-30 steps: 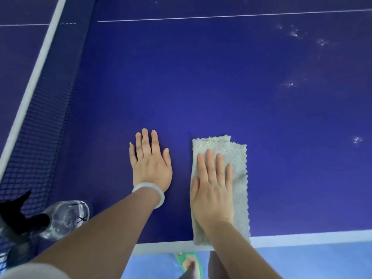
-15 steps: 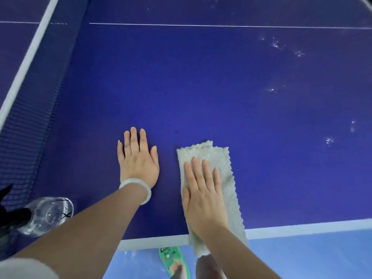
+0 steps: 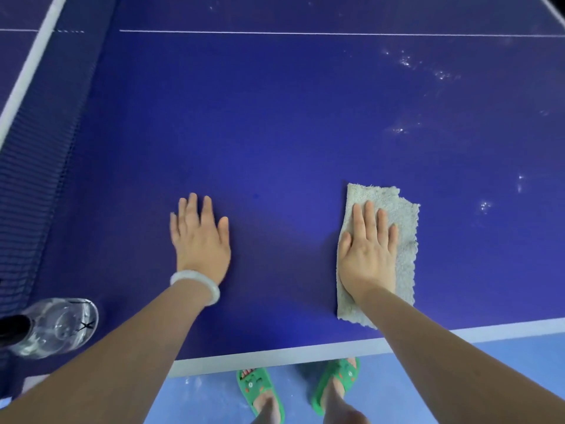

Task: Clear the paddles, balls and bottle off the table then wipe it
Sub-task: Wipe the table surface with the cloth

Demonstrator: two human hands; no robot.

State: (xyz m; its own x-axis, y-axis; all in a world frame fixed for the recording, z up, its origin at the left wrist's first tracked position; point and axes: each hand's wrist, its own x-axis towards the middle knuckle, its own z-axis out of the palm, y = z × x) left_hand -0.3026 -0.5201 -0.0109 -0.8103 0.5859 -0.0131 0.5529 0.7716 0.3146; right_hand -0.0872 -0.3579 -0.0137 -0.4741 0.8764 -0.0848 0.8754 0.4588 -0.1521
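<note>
The blue table-tennis table [image 3: 275,123] fills the view. My right hand [image 3: 368,255] lies flat, fingers straight, pressing a folded grey cloth [image 3: 403,240] onto the table near its front edge. My left hand [image 3: 200,237] rests flat on the bare surface to the left, a white bangle on its wrist. A clear spray bottle [image 3: 58,325] with a black top stands at the lower left, beside the net. No paddles or balls are in view.
The dark net [image 3: 39,166] with its white top band runs along the left. Wet droplets [image 3: 406,61] speckle the table at the right. The white front edge line [image 3: 275,354] borders the blue floor, where my feet in green sandals [image 3: 260,393] stand.
My right hand has slid the cloth to the right, away from my left hand. The left hand stays planted on the table. The view has shifted so my feet show.
</note>
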